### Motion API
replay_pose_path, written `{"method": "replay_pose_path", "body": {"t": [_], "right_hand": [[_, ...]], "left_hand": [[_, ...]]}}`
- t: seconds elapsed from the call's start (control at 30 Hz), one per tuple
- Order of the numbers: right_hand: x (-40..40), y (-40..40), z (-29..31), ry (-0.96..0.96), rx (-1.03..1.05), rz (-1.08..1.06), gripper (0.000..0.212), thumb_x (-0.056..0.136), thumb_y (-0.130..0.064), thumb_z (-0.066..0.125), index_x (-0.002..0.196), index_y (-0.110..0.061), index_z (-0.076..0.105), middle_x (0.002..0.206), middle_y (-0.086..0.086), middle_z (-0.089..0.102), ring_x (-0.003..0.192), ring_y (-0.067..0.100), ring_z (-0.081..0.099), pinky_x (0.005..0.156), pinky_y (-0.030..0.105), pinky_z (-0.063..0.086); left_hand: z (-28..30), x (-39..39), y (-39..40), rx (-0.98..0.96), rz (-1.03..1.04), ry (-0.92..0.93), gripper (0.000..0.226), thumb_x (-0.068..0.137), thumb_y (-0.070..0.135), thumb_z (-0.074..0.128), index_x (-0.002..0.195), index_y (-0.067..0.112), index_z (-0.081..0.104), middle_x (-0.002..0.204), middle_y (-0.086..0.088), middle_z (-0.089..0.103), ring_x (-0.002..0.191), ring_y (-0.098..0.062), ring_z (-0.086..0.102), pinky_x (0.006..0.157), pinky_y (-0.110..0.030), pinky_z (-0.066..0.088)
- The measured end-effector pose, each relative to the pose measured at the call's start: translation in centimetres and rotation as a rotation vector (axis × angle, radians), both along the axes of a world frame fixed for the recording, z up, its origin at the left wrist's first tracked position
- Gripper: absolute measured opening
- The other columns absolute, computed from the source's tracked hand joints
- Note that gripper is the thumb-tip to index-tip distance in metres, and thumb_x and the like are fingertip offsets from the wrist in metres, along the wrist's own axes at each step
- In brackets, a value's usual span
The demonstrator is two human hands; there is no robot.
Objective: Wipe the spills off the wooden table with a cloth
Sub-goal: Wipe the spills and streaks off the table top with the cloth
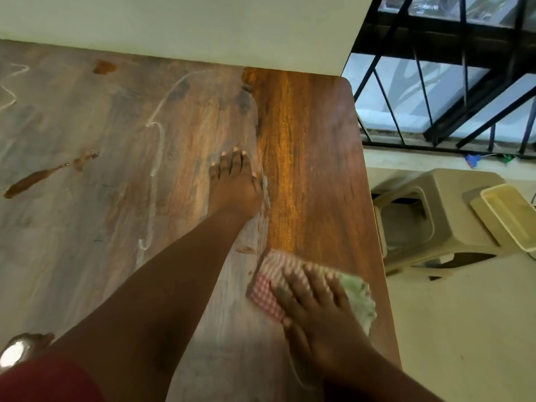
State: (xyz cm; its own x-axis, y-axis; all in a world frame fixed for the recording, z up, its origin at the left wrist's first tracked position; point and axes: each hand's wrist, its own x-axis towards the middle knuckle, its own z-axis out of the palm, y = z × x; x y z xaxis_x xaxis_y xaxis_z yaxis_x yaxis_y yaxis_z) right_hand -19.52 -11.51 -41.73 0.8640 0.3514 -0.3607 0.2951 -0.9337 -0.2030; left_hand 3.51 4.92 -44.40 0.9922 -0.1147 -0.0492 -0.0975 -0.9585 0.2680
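Note:
The wooden table (313, 146) fills the left and middle of the head view. My right hand (316, 303) presses flat on a folded cloth (265, 288), red-checked with a greenish part, near the table's right edge. My left hand (235, 181) rests flat on the tabletop further away, fingers spread, holding nothing. Brown spills lie to the left: a long streak (34, 178), a small blot (105, 67) near the wall, and a puddle (26, 343) at the near left. White smear lines (158, 158) cross the dull wet area.
A cream wall (188, 27) borders the table's far side. Right of the table stand a beige plastic stool (435, 216) and a pale tray (510, 216) on the floor. A window with black metal bars (452, 68) is at the top right.

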Motion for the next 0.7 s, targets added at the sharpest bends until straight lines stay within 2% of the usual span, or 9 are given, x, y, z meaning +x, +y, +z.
{"method": "replay_pose_path", "body": {"t": [0.07,0.2,0.23,0.33,0.4,0.47,0.53,0.63,0.7], "right_hand": [[-4.2,0.0,0.2,0.035,0.011,0.051,0.056,0.099,-0.049,0.020,0.152,-0.032,0.025,0.157,0.000,0.026,0.142,0.032,0.026,0.108,0.051,0.021],[-4.9,-0.7,0.3,0.047,0.013,0.087,0.054,0.099,-0.049,0.025,0.151,-0.036,0.025,0.157,-0.003,0.027,0.143,0.030,0.027,0.107,0.049,0.021],[-3.9,-0.7,0.4,0.031,0.004,0.081,0.055,0.098,-0.050,0.023,0.152,-0.038,0.019,0.158,-0.004,0.022,0.145,0.029,0.021,0.110,0.049,0.015],[-0.5,-0.3,0.1,-0.052,0.032,0.007,0.055,0.096,-0.054,0.004,0.148,-0.048,-0.013,0.159,-0.011,-0.012,0.145,0.021,-0.019,0.113,0.043,-0.019],[0.6,0.2,0.0,-0.076,0.022,-0.049,0.054,0.095,-0.054,0.002,0.145,-0.049,-0.019,0.156,-0.013,-0.022,0.141,0.018,-0.031,0.108,0.039,-0.029],[-0.3,0.8,0.3,-0.045,0.027,-0.086,0.055,0.095,-0.054,0.002,0.146,-0.048,-0.019,0.155,-0.012,-0.024,0.139,0.019,-0.034,0.107,0.041,-0.031],[-3.4,1.4,0.5,0.003,0.032,-0.060,0.057,0.096,-0.054,0.006,0.151,-0.044,-0.008,0.160,-0.007,-0.011,0.145,0.026,-0.019,0.112,0.048,-0.021],[-8.8,1.7,0.9,0.068,0.011,0.039,0.053,0.099,-0.049,0.021,0.150,-0.036,0.030,0.156,-0.001,0.030,0.141,0.032,0.028,0.108,0.052,0.020],[-10.4,1.1,0.8,0.061,0.012,0.070,0.051,0.099,-0.048,0.022,0.148,-0.037,0.035,0.155,-0.003,0.033,0.140,0.028,0.032,0.105,0.049,0.026]], "left_hand": [[0.1,-0.2,0.0,0.008,-0.010,-0.014,0.059,0.100,0.033,0.020,0.152,0.009,0.008,0.161,-0.009,0.003,0.147,-0.028,-0.003,0.119,-0.046,-0.002],[0.3,-0.5,0.0,-0.009,-0.023,-0.032,0.058,0.101,0.032,0.021,0.152,0.007,0.011,0.161,-0.011,0.006,0.147,-0.030,0.000,0.119,-0.045,0.000],[0.3,-0.5,0.0,-0.014,-0.027,-0.035,0.058,0.101,0.032,0.021,0.152,0.007,0.011,0.160,-0.012,0.007,0.147,-0.030,0.001,0.119,-0.045,0.000],[0.1,-0.6,0.1,-0.028,-0.037,-0.039,0.057,0.100,0.032,0.023,0.151,0.007,0.014,0.160,-0.012,0.010,0.147,-0.031,0.004,0.119,-0.044,0.001],[-0.1,-0.7,0.1,-0.045,-0.038,-0.049,0.057,0.100,0.032,0.024,0.151,0.007,0.017,0.160,-0.013,0.012,0.147,-0.031,0.005,0.119,-0.044,0.002],[-0.2,-0.7,0.1,-0.061,-0.034,-0.048,0.057,0.100,0.032,0.024,0.151,0.007,0.017,0.159,-0.013,0.014,0.147,-0.030,0.007,0.119,-0.044,0.002],[-0.2,-0.8,0.1,-0.066,-0.047,-0.055,0.057,0.100,0.032,0.024,0.151,0.007,0.017,0.159,-0.013,0.016,0.147,-0.030,0.008,0.119,-0.044,0.000],[-0.2,-0.9,0.1,-0.080,-0.071,-0.088,0.056,0.100,0.030,0.024,0.150,0.006,0.019,0.158,-0.014,0.020,0.146,-0.030,0.011,0.119,-0.043,-0.001],[0.0,-1.0,0.1,-0.092,-0.082,-0.115,0.055,0.100,0.029,0.025,0.150,0.006,0.021,0.157,-0.014,0.022,0.146,-0.030,0.012,0.119,-0.043,0.000]]}}
